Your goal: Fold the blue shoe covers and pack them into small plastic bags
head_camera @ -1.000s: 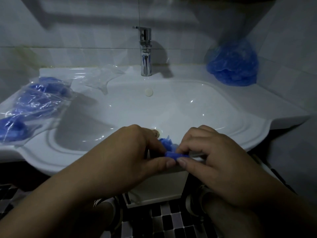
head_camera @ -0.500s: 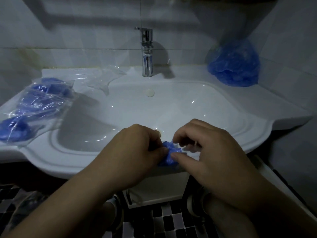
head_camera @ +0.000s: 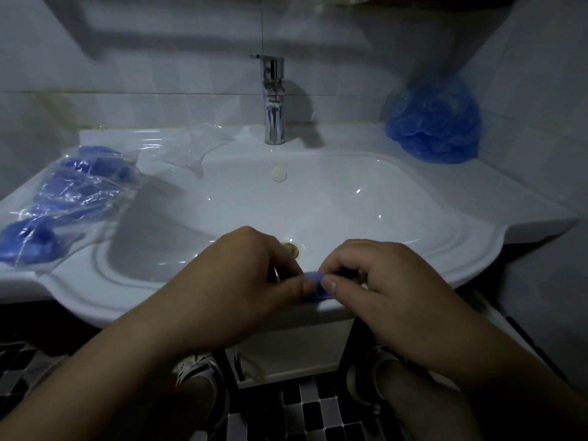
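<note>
A small folded blue shoe cover (head_camera: pixel 315 286) is pinched between both hands over the front rim of the white sink (head_camera: pixel 445 256). My left hand (head_camera: pixel 241 281) grips its left end with thumb and curled fingers. My right hand (head_camera: pixel 378 278) pinches its right end, thumb forward. Most of the cover is hidden by the fingers. Clear plastic bags holding packed blue covers (head_camera: pixel 73 192) lie on the sink's left ledge. A heap of loose blue shoe covers (head_camera: pixel 434 125) sits in the back right corner.
A chrome tap (head_camera: pixel 274 103) stands at the back middle. Empty clear bags (head_camera: pixel 194 148) lie left of it. The drain (head_camera: pixel 292 248) shows just behind my left hand. Below are my shoes and a black-and-white tiled floor (head_camera: pixel 318 412).
The shoe cover has been squeezed into a smaller, flatter wad between my fingertips. Both hands stayed over the front rim, the right one shifting slightly right.
</note>
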Motion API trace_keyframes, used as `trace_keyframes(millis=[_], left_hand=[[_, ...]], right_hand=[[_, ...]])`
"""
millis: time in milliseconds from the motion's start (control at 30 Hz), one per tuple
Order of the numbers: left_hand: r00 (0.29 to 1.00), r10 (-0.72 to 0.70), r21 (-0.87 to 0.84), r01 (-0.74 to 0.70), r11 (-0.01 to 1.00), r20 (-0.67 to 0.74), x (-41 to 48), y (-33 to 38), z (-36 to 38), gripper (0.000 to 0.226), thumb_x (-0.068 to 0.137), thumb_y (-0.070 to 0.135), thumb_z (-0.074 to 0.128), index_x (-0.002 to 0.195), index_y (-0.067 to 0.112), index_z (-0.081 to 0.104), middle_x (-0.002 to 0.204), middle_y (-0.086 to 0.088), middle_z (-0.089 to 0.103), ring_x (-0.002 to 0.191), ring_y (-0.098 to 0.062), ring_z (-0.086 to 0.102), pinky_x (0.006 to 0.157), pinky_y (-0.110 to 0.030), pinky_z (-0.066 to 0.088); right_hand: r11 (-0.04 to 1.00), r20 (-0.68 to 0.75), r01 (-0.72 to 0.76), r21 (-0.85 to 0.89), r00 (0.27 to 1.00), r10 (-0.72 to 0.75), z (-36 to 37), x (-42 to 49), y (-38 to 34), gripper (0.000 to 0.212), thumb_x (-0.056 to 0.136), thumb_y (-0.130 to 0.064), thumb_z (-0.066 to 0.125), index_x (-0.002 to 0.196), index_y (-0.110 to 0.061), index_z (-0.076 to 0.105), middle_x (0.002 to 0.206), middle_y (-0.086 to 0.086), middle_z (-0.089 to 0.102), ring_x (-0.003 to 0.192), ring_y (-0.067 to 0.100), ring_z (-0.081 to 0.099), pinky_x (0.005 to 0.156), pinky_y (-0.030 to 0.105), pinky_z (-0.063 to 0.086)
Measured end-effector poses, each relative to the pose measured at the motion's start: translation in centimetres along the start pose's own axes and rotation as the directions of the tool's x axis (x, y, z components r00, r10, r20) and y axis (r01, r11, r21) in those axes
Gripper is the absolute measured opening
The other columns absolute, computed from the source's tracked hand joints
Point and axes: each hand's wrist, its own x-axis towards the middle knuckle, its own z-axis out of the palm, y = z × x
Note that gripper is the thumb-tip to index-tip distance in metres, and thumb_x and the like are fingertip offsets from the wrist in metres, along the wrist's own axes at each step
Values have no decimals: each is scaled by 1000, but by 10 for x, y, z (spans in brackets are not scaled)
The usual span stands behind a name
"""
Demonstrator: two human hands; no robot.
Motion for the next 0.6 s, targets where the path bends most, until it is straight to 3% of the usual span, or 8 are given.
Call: trace_keyframes(millis=[67,133,200,367,500,600], left_hand=[[995,-58,63,63,996,-78,7,-1,8,36,80,54,61,70,21,72,63,2,62,63,5,57,54,-16,40],[986,-102,105,116,988,-131,12,-2,14,36,84,50,62,68,18,69,61,2,57,64,5,55,52,-13,39],[981,-109,118,129,985,-159,14,-2,16,25,83,49,65,74,26,65,71,14,52,67,7,51,51,-10,33],[987,-124,116,135,984,-104,15,-5,17,19,79,52,69,84,35,61,84,21,49,77,8,46,55,-9,31],[984,-128,73,138,988,-127,11,-10,12,36,67,60,71,91,37,58,85,23,50,76,12,47,56,-7,37],[956,-158,17,167,986,-249,6,-17,-3,39,66,65,58,93,38,59,91,20,54,82,5,51,62,-13,39]], right_hand=[[998,-35,-64,28,997,65,2,5,-1,2,90,-28,62,90,-30,63,71,-4,61,67,9,57,60,25,47],[994,-56,-106,0,993,106,5,10,-3,10,89,-30,63,98,-34,61,71,-4,60,66,8,56,62,25,48],[988,-28,-126,-88,992,124,5,13,-5,12,90,-34,61,101,-35,66,82,-9,59,74,6,56,67,21,47],[985,89,-74,-159,992,89,-2,12,-8,17,91,-36,60,96,-32,76,90,-7,59,80,6,55,73,28,47],[987,93,-90,-135,990,103,-5,13,-11,8,87,-33,66,89,-34,74,91,-11,61,79,5,56,64,18,43],[985,67,-111,-132,991,120,-7,13,-13,7,81,-32,71,77,-38,69,81,-16,64,76,0,59,60,13,41]])
